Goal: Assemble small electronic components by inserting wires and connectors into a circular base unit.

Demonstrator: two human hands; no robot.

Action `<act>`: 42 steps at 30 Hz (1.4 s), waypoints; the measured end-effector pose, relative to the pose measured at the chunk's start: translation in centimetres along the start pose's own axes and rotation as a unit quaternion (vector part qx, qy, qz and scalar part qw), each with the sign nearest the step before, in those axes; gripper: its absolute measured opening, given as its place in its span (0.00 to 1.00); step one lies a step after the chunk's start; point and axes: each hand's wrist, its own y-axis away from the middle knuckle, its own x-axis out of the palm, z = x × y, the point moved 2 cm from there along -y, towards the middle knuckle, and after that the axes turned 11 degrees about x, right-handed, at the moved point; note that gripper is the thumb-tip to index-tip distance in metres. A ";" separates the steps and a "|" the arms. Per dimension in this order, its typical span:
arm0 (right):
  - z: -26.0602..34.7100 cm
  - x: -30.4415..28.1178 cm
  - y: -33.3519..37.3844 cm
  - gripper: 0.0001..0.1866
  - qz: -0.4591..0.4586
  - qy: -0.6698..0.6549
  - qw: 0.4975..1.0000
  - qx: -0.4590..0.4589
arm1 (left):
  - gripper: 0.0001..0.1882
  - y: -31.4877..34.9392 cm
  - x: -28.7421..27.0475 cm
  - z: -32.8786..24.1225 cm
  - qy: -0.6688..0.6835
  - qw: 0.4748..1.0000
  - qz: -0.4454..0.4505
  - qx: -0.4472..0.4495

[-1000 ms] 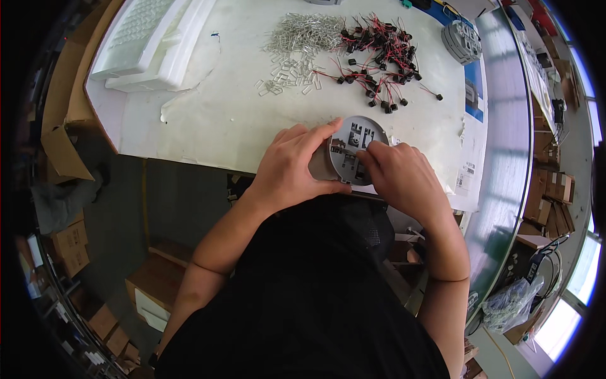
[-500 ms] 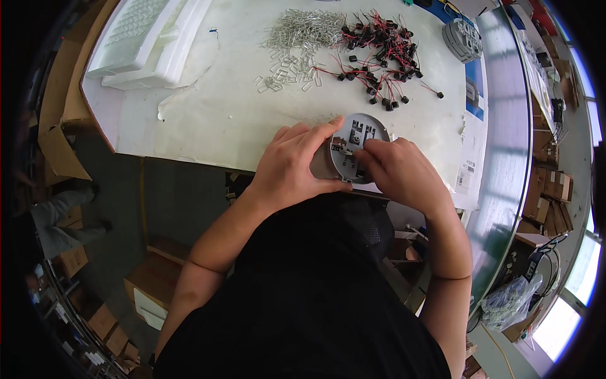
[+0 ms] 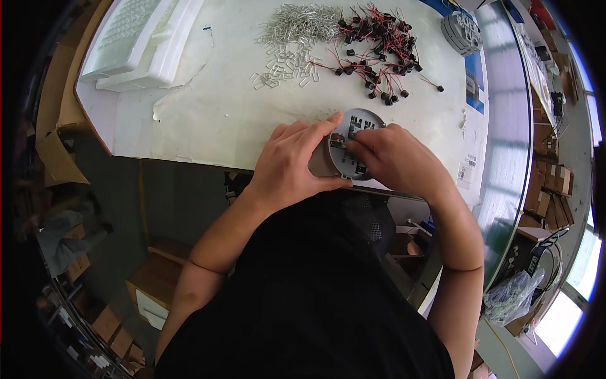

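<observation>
Near the front edge of the table, a round grey plastic housing (image 3: 342, 165) is tilted up, with black slots and small parts on its inner face. My left hand (image 3: 287, 158) grips its left side, thumb at the lower rim and index finger at the upper rim. Over the right part of the housing, my right hand (image 3: 403, 159) has its fingers curled and pressed together against the inner face. Whatever they pinch is hidden behind the fingers. Beyond lie a heap of small shiny bent-wire loops (image 3: 297, 28) and a pile of small black cylinders with red and black leads (image 3: 385, 41).
A stack of similar grey housings (image 3: 462, 33) stands at the far right. White foam trays (image 3: 129, 47) sit at the far left. Cardboard boxes (image 3: 154, 278) are on the floor at left; a plastic bag (image 3: 512, 300) lies at right. Another person's legs (image 3: 66, 240) show at far left.
My right hand's fingers have shifted slightly up and left across the housing, and its elbow has swung outward. The left hand keeps its grip. The person at far left has shifted.
</observation>
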 end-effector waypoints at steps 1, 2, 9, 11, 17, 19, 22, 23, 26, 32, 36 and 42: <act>0.2 0.0 0.0 0.13 0.007 0.005 1.000 0.013 | 0.53 0.0 0.0 0.0 -0.005 1.000 -0.001 0.004; 0.5 0.0 0.1 0.13 0.009 0.005 1.000 0.012 | 0.53 0.0 0.0 -0.1 -0.012 1.000 -0.003 0.006; 2.8 -1.3 2.2 0.13 -0.042 0.100 0.993 0.035 | 0.53 0.1 -0.2 -0.2 -0.012 1.000 0.006 -0.010; 2.4 -0.9 2.0 0.13 -0.048 0.100 0.993 0.025 | 0.53 0.1 -0.2 -0.2 -0.010 1.000 0.011 -0.014; 2.6 -0.4 1.7 0.14 -0.056 0.102 0.993 0.017 | 0.52 0.1 -0.1 -0.1 -0.014 1.000 -0.002 -0.004; 2.3 -0.5 1.9 0.11 -0.048 0.117 0.992 0.021 | 0.52 0.2 -0.1 -0.1 -0.013 1.000 -0.002 -0.002; 2.0 -0.6 2.0 0.07 -0.036 0.147 0.988 0.028 | 0.52 0.1 0.0 -0.1 -0.014 1.000 -0.005 -0.001; 2.0 -0.5 2.1 0.08 -0.043 0.151 0.987 0.025 | 0.52 0.1 0.0 -0.1 -0.014 1.000 -0.005 -0.001; 1.9 -0.3 2.2 0.08 -0.059 0.160 0.985 0.017 | 0.52 0.1 -0.1 -0.1 -0.018 1.000 -0.007 -0.008; 1.7 -0.1 2.1 0.10 -0.067 0.114 0.991 0.010 | 0.53 0.0 -0.1 -0.1 -0.014 1.000 -0.004 -0.017; 1.6 0.2 2.0 0.11 -0.077 0.104 0.992 0.006 | 0.53 0.1 -0.2 -0.1 -0.013 1.000 0.000 -0.024; 2.0 0.1 2.0 0.11 -0.080 0.128 0.989 0.009 | 0.52 0.0 -0.2 -0.2 -0.008 1.000 -0.001 -0.022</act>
